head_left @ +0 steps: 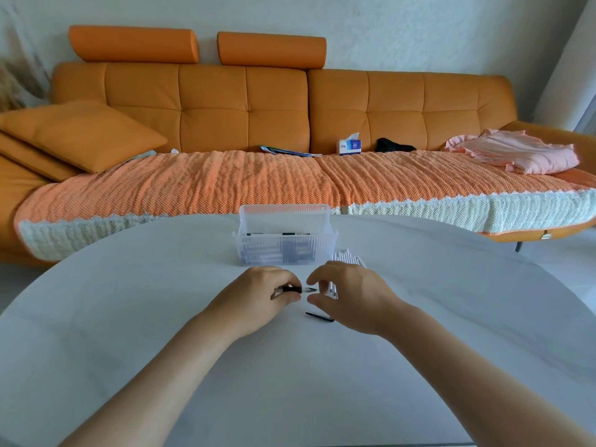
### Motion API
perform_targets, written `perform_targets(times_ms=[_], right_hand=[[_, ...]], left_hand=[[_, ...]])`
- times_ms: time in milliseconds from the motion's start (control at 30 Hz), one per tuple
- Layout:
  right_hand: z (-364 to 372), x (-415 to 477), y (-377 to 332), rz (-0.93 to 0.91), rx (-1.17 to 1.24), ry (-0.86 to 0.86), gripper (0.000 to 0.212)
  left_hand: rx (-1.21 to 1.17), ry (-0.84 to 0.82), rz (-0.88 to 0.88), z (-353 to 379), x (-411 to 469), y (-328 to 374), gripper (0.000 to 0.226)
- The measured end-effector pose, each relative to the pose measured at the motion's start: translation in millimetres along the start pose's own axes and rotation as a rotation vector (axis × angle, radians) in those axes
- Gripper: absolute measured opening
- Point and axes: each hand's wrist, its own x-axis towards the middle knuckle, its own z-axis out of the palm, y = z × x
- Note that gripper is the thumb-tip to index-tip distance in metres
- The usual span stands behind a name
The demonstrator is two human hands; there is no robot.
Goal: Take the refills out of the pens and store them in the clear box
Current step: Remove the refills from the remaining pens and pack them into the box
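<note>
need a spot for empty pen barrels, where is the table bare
Bare table left of the clear box and left hand, and right of the right hand. Crowded mid-table: white pens behind the right hand, black refill just nearer.

Only two arms of the person show. The left hand (258,293) and right hand (353,296) are bare. The left forearm (167,359) and right forearm (467,366) are bare as well, right down to where the picture's lower edge cuts them off.
</note>
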Motion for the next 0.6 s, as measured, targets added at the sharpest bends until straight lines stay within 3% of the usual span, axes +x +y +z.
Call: perform_targets(times_ms=[267, 400, 600], right_hand=[[3.8, -10.1, 5.7, 0.016, -0.17, -0.069, 0.023], [4.6, -10.3, 5.1, 0.022, -0.112, -0.096, 0.016], [-2.6, -10.1, 12.5, 0.123, 0.016, 0.015, 0.01]], left_hand=[[0.042, 0.004, -0.034, -3.0, -4.0, -9.9, 0.01], [0.061, -0.014, -0.022, -1.8, -7.6, -8.8, 0.01], [0.137, 0.016, 0.002, -1.4, -9.9, -7.3, 0.012]])
